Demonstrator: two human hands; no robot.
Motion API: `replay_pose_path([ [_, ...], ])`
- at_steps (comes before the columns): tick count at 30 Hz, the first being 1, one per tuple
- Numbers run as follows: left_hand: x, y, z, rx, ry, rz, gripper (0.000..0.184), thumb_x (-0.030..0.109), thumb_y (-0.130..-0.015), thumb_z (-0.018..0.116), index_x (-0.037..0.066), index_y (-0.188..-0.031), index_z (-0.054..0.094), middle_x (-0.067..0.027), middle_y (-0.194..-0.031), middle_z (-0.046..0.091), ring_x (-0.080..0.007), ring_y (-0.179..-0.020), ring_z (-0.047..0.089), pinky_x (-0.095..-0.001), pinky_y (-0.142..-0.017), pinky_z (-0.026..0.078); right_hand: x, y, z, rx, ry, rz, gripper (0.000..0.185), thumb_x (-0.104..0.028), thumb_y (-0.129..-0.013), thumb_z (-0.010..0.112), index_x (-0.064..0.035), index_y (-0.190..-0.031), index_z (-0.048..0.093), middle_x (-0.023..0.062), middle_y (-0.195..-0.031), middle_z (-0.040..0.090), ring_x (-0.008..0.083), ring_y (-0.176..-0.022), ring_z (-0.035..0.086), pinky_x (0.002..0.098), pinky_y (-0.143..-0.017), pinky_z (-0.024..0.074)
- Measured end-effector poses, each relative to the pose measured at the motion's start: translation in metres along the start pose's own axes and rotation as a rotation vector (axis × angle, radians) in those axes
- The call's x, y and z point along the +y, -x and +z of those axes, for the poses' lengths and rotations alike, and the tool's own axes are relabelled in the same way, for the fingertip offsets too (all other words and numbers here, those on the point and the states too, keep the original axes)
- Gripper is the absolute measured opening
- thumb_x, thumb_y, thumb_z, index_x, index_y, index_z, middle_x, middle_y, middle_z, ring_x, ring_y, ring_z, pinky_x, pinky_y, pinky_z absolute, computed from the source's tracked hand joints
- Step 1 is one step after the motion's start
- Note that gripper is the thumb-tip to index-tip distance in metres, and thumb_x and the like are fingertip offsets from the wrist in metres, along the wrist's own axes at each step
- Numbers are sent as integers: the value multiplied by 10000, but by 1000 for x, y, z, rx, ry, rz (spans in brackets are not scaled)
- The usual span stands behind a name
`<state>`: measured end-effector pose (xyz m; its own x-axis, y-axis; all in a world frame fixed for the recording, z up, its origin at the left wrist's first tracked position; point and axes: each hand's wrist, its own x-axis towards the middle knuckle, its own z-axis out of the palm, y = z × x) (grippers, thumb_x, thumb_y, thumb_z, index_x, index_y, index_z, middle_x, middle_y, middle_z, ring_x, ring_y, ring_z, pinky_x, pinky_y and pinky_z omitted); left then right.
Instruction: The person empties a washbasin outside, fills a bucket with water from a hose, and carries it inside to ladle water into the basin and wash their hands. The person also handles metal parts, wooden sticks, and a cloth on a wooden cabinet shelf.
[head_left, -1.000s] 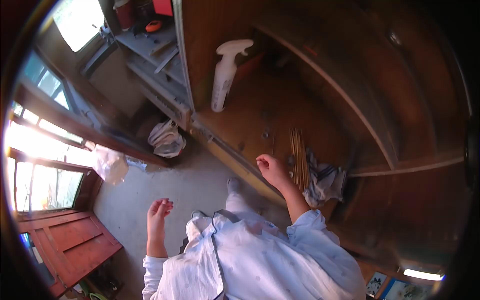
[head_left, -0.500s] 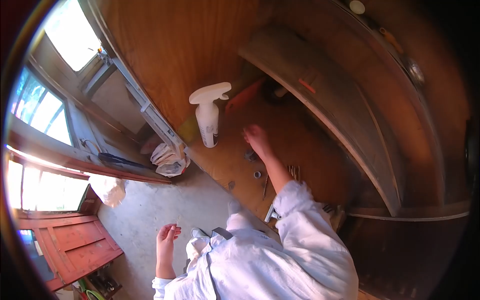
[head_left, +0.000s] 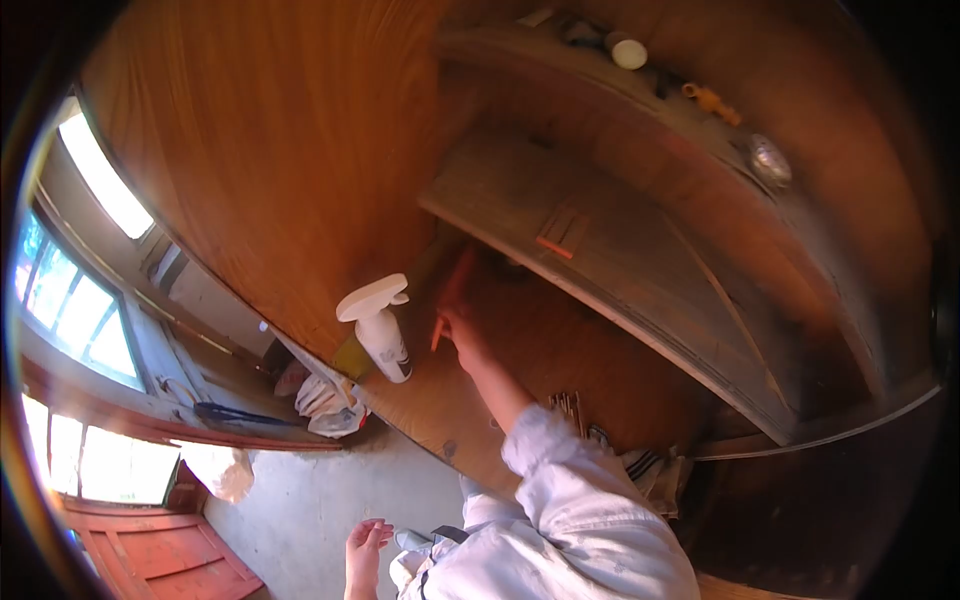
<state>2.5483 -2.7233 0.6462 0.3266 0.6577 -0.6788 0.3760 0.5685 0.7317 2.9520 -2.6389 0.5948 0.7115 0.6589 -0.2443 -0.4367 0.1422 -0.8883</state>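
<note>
My right hand (head_left: pixel 460 338) is over the wooden surface (head_left: pixel 425 405), its fingers slightly apart and somewhat blurred. It is beside a dim red object (head_left: pixel 460 275), and I cannot tell whether they touch. A white spray bottle (head_left: pixel 384 346) stands just left of this hand. My left hand (head_left: pixel 368 540) is low over the floor, with fingers curled and tips close together; what they hold, if anything, is too small to name.
Thin sticks (head_left: pixel 565 405) and a striped cloth (head_left: pixel 640 465) lie near my right sleeve. A curved shelf (head_left: pixel 620 325) holds an orange-red item (head_left: pixel 555 247). Crumpled bags (head_left: pixel 330 405) are at the left, near a red panelled door (head_left: pixel 170 550).
My right hand has moved forward and left, closer to the spray bottle and red object. My left hand appears lower in view. The view has shifted, showing more of the upper shelf.
</note>
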Motion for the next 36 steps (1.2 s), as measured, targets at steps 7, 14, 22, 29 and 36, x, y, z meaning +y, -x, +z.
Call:
replay_pose_path([
  [7, 49, -32, 43, -437, 215, -25, 302, 253, -908, 465, -11, -1037, 536, -131, -993, 611, -190, -899, 587, -281, -774, 446, -61, 153, -57, -300, -408, 170, 289, -121, -870, 512, -53, -1151, 493, 78, -1115, 549, 177, -1042, 525, 338, -891, 442],
  [14, 98, -49, 127, -894, 620, -182, 327, 261, -938, 363, 14, -1117, 480, -117, -1101, 558, -229, -1018, 523, -352, -889, 393, -53, 231, -68, -459, -503, 175, 309, -107, -885, 485, -21, -1181, 485, 86, -1172, 523, 178, -1093, 486, 317, -953, 377],
  [22, 118, -48, 116, -684, 435, 67, 241, 132, -895, 455, -28, -1070, 499, -149, -935, 597, -235, -873, 577, -354, -767, 465, -86, 250, -98, -225, 473, 132, 226, -198, -867, 563, -60, -1046, 559, 8, -948, 596, 87, -836, 562, 222, -721, 468],
  [29, 102, -94, 79, -700, 385, 12, 221, 148, -887, 479, -17, -1033, 498, -131, -908, 598, -213, -838, 572, -331, -722, 454, -322, 294, -30, 510, 975, -1040, 139, -113, -829, 571, -33, -943, 568, 69, -882, 606, 155, -799, 567, 272, -716, 460],
  [36, 106, -104, 63, -748, 370, -51, 168, 147, -896, 443, 24, -989, 507, -119, -893, 600, -206, -812, 564, -329, -728, 431, -454, 205, -31, 1001, 1505, -786, 544, -290, -741, 656, 23, -1159, 504, 173, -1120, 561, 314, -1035, 524, 386, -897, 398],
])
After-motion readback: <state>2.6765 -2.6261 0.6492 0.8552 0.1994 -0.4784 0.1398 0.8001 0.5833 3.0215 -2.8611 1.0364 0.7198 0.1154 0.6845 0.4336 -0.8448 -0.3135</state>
